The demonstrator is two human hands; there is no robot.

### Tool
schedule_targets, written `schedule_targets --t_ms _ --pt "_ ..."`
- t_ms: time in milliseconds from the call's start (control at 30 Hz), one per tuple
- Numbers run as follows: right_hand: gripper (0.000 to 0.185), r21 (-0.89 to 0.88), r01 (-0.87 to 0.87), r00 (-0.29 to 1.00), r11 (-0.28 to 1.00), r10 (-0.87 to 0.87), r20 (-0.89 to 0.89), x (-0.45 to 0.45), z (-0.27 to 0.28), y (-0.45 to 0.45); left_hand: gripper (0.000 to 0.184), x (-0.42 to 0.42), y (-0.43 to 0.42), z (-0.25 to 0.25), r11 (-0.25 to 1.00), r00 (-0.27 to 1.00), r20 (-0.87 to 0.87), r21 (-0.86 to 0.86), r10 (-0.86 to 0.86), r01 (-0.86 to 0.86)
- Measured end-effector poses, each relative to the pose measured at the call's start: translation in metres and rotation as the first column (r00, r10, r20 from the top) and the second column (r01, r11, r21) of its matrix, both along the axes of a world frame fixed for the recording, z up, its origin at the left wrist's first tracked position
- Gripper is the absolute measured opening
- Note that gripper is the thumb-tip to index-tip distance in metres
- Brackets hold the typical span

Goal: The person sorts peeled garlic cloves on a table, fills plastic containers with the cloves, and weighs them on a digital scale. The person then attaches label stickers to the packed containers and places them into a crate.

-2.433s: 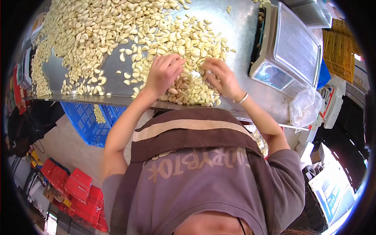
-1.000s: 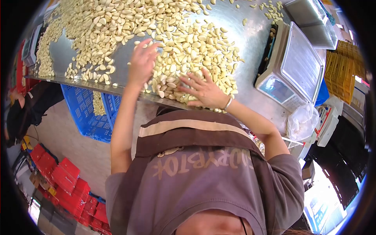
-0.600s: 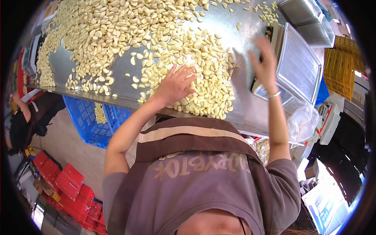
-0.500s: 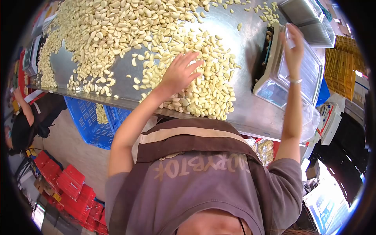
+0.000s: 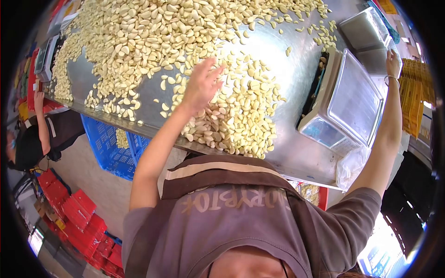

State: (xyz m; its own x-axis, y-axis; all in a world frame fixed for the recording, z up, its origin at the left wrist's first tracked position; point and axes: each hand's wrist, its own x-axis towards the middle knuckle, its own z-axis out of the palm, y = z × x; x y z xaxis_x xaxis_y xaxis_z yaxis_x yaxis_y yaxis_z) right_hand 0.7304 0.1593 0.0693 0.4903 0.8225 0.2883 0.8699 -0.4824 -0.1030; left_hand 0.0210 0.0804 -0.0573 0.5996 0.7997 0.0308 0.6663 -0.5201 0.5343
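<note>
Head view: past the front edge of the table (image 5: 299, 157), garlic cloves (image 5: 250, 109) lie piled, partly hidden by the blurred left hand (image 5: 202, 88), fingers loosely spread. Open room separates them from the scale (image 5: 356, 97). Farther, the right hand (image 5: 393, 64) is at clear containers (image 5: 365, 30); whether it grips, I cannot tell.

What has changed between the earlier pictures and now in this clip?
The bare right hand, earlier among the pale peeled garlic cloves, has swung rightward and forward, past the off-white scale with a metal pan, to the stacked clear plastic containers; whether it grips one, I cannot tell. The bare left hand remains at the cloves. The scale and the blue plastic crate stay in place.
</note>
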Motion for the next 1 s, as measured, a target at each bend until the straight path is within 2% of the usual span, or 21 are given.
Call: schedule_targets --t_ms 33,100,200,233,300,333,367,467,533,600,667,700,733,867,900,933,967,1000 --pt "0.053 -0.003 -0.034 0.977 0.999 0.034 0.208 0.017 -0.008 0.004 0.058 0.000 0.005 -0.007 0.997 0.995 -0.099 0.074 0.031 -0.024" --pt "0.053 -0.119 -0.010 0.977 0.993 0.035 0.208 0.068 -0.032 0.013 0.066 0.001 0.011 -0.023 0.973 0.953 -0.284 0.227 0.107 -0.042" --pt "0.051 -0.211 -0.015 0.990 0.977 0.044 0.132 0.085 -0.031 0.017 0.075 0.002 -0.015 -0.018 0.996 0.983 -0.160 -0.001 -0.085 0.086" --pt "0.050 -0.225 -0.034 0.993 0.974 0.058 0.101 0.098 -0.030 0.018 0.070 0.004 -0.023 -0.015 0.989 0.981 -0.130 0.019 -0.140 0.144" --pt "0.044 -0.215 -0.063 0.997 0.975 0.070 0.025 0.108 -0.031 0.020 0.065 -0.001 -0.033 -0.001 0.991 0.983 -0.133 0.027 -0.129 0.134" --pt "0.041 -0.209 -0.029 0.998 0.977 0.041 0.053 0.090 -0.019 0.017 0.063 -0.003 -0.032 0.007 0.991 0.983 -0.135 0.029 -0.126 0.131" --pt "0.039 -0.207 0.007 0.997 0.978 0.010 0.082 0.061 -0.003 0.011 0.048 -0.007 -0.025 0.008 0.993 0.999 0.016 0.108 -0.046 0.044" --pt "0.038 -0.172 0.056 0.993 0.983 -0.038 0.111 0.049 0.008 0.005 0.038 -0.017 -0.008 -0.001 0.960 0.949 0.150 -0.039 0.279 -0.276" --pt "0.043 -0.157 0.094 0.993 0.983 -0.081 0.090 0.037 0.022 0.003 0.036 -0.018 -0.001 0.000 0.974 0.968 0.115 0.003 0.223 -0.225" --pt "0.049 -0.071 0.070 0.997 0.995 -0.067 0.046 0.046 0.024 0.005 0.037 -0.016 0.002 -0.003 0.987 0.991 0.067 0.102 0.119 -0.126" --pt "0.051 0.028 0.043 0.999 0.999 -0.042 -0.031 0.066 0.019 0.007 0.039 -0.005 0.000 -0.002 0.991 0.991 0.107 0.097 0.080 -0.091" --pt "0.051 0.107 0.089 0.993 0.990 -0.080 -0.087 0.068 0.017 0.012 0.040 0.001 0.001 -0.002 0.992 0.991 0.121 0.108 0.053 -0.066" --pt "0.050 0.179 0.072 0.997 0.981 -0.065 -0.042 0.070 0.018 0.013 0.041 0.007 0.002 -0.002 0.992 0.991 0.134 0.119 0.025 -0.041" --pt "0.046 0.483 -0.068 0.993 0.873 0.013 0.115 0.042 0.038 0.017 0.051 0.046 0.024 -0.008 0.985 0.996 -0.033 0.152 -0.078 0.082" --pt "0.045 0.558 -0.122 0.987 0.821 0.042 0.154 0.028 0.044 0.019 0.057 0.056 0.025 -0.013 0.988 0.982 -0.117 0.035 -0.146 0.151" --pt "0.043 0.626 -0.180 0.978 0.759 0.069 0.197 0.012 0.050 0.023 0.058 0.062 0.021 -0.016 0.982 0.976 -0.104 0.000 -0.190 0.191" --pt "0.031 0.625 -0.216 0.974 0.750 0.122 0.190 -0.022 0.060 0.021 0.061 0.066 0.012 -0.019 0.973 0.969 -0.090 -0.035 -0.229 0.227" --pt "0.025 0.585 -0.251 0.967 0.771 0.224 0.120 -0.057 0.066 0.014 0.063 0.068 0.004 -0.020 0.962 0.960 -0.078 -0.069 -0.268 0.263"
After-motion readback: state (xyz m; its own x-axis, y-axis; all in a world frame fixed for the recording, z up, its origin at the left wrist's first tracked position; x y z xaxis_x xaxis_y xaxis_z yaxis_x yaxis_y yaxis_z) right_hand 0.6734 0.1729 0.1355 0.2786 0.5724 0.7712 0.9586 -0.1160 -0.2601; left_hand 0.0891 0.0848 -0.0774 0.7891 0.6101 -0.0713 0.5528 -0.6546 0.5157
